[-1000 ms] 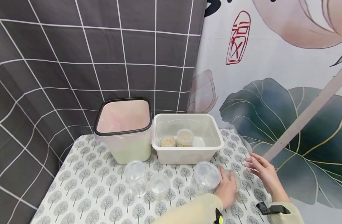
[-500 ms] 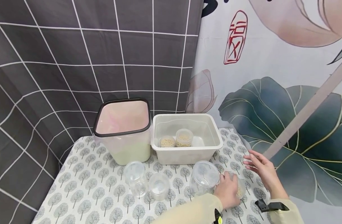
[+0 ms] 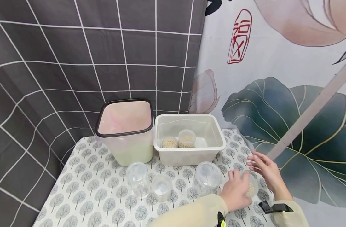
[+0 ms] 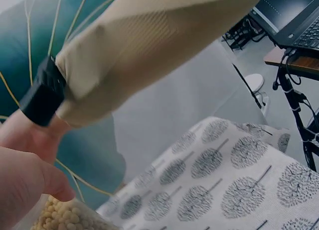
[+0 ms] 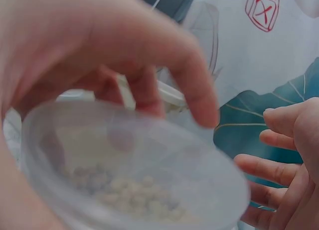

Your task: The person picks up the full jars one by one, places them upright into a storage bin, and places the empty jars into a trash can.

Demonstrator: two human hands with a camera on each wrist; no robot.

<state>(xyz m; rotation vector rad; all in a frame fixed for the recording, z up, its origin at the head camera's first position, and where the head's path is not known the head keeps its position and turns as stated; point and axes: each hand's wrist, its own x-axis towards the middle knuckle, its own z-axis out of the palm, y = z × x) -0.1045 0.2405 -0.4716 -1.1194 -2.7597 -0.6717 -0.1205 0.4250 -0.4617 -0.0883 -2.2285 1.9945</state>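
Observation:
On the right of the table in the head view, a round clear jar of pale beans [image 3: 253,188] stands under my left hand [image 3: 235,193]. My left fingers and thumb curl around the jar's left side; in the left wrist view the thumb lies over the bean jar [image 4: 70,216]. Through the jar's frosted lid [image 5: 199,165], the right wrist view shows the beans and the fingers behind. My right hand [image 3: 266,171] hovers just beyond the jar, its fingers spread loosely with nothing in them. Left of my left hand stands a wide clear jar [image 3: 207,178].
A tall clear jar [image 3: 138,181] and a short one [image 3: 161,188] stand further left. Behind them is a white tub [image 3: 190,157] holding two jars of beans [image 3: 186,138]. Beside it stands a pink and green bin [image 3: 134,153]. A laptop [image 4: 306,33] sits off the table.
My left hand has moved to the right with the jar of beans, away from the wide clear jar. The right hand has stayed nearly in place.

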